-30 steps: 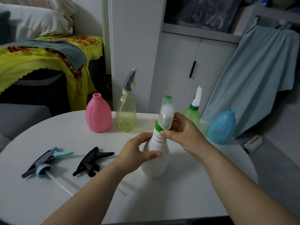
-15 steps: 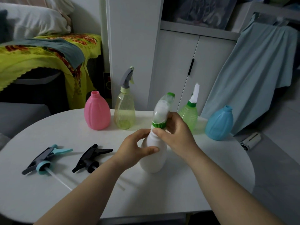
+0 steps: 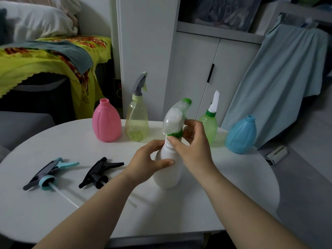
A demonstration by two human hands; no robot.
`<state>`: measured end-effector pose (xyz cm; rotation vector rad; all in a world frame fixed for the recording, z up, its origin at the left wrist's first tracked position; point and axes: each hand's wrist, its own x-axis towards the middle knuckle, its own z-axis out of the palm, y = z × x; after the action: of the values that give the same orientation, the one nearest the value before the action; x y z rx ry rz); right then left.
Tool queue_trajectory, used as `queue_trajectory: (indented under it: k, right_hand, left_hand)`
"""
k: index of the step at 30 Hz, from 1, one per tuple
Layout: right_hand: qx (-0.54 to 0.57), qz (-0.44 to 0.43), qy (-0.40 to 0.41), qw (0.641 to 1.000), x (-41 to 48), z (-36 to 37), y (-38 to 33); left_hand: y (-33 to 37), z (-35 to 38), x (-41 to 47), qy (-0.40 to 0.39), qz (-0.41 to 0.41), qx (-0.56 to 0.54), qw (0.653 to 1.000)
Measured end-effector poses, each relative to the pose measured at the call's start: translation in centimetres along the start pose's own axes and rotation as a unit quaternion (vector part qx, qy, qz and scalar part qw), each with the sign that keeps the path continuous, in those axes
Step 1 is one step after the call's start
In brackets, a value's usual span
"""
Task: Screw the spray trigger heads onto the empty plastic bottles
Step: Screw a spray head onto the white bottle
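Note:
A white bottle [image 3: 168, 174] stands on the round white table [image 3: 224, 194]. My left hand [image 3: 149, 163] is wrapped around its body. My right hand [image 3: 193, 147] pinches the green collar of a clear-and-green spray head [image 3: 176, 117] that sits tilted on the bottle's neck. Two loose trigger heads lie at the left: a black one [image 3: 99, 172] and a teal-and-grey one [image 3: 50, 172] with a dip tube. An open pink bottle [image 3: 106, 121] and an open blue bottle [image 3: 240, 135] stand at the back.
A yellowish bottle [image 3: 136, 121] with a grey trigger and a green bottle [image 3: 210, 124] with a white nozzle stand at the table's back. Behind are a white cabinet [image 3: 206, 69], a hanging blue cloth [image 3: 280, 78] and a bed with a yellow cover [image 3: 36, 56].
The spray head has tipped from upright to leaning right as my right hand turned at its green collar. My left hand stayed on the white bottle.

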<state>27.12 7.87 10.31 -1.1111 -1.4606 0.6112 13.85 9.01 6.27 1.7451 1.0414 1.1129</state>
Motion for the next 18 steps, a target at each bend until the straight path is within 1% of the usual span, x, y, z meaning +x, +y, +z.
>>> queue_trajectory:
  k: [3, 7, 10, 13, 15, 18]
  right_hand:
    - [0.013, 0.037, -0.042, 0.998, -0.1, -0.6, -0.2]
    - [0.001, 0.036, -0.075, 0.997, 0.2, -0.7, -0.6]
    - [0.010, 0.028, -0.069, 0.997, 0.6, -0.5, -0.4]
    - [0.059, 0.030, -0.061, 0.996, 0.7, -0.4, 0.4]
    - [0.062, 0.027, -0.034, 0.997, 0.7, -0.1, 0.5]
    - [0.037, 0.025, -0.007, 0.999, 0.9, 0.5, 0.5]
  left_hand:
    - [0.0, 0.0, -0.1, -0.002, 0.007, 0.001, 1.000]
    - [0.0, 0.1, 0.0, 0.001, 0.011, 0.004, 1.000]
    - [-0.2, 0.1, 0.0, 0.004, 0.009, 0.005, 1.000]
    - [-0.2, 0.1, 0.0, 0.004, 0.010, 0.005, 1.000]
    - [-0.3, 0.1, 0.0, 0.003, 0.010, 0.002, 1.000]
    - [-0.4, 0.2, 0.0, 0.004, 0.000, 0.002, 1.000]
